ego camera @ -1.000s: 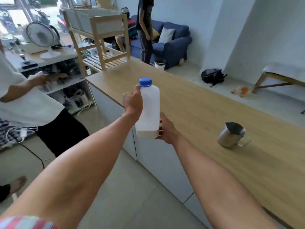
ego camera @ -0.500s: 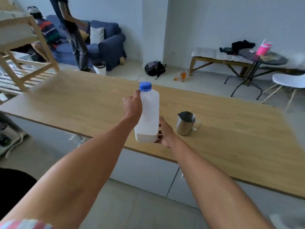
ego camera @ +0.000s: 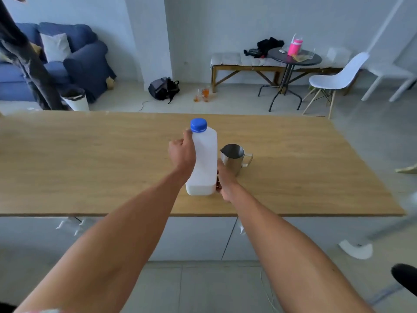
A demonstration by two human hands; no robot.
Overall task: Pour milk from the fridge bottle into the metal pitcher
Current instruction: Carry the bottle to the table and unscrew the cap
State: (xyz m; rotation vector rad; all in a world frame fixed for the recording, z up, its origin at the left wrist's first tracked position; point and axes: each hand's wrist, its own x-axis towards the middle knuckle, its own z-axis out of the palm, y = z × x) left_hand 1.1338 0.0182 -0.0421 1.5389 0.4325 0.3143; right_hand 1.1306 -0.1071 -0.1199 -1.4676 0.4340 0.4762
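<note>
The bottle (ego camera: 204, 161) is a tall, white, translucent plastic one with squared shoulders and a blue screw cap (ego camera: 198, 125), which is on. It stands upright, with milk showing as a whiter band near its base. The pitcher (ego camera: 233, 158) is a small steel jug, open at the top, with its spout facing left and its loop handle to the right. It stands upright on the tabletop (ego camera: 90, 166) just right of the bottle and slightly behind it.

Soft, even daylight lit the scene; the worktop (ego camera: 90, 159) cast faint shadows, while wide-angle distortion and blur softened the edges.
</note>
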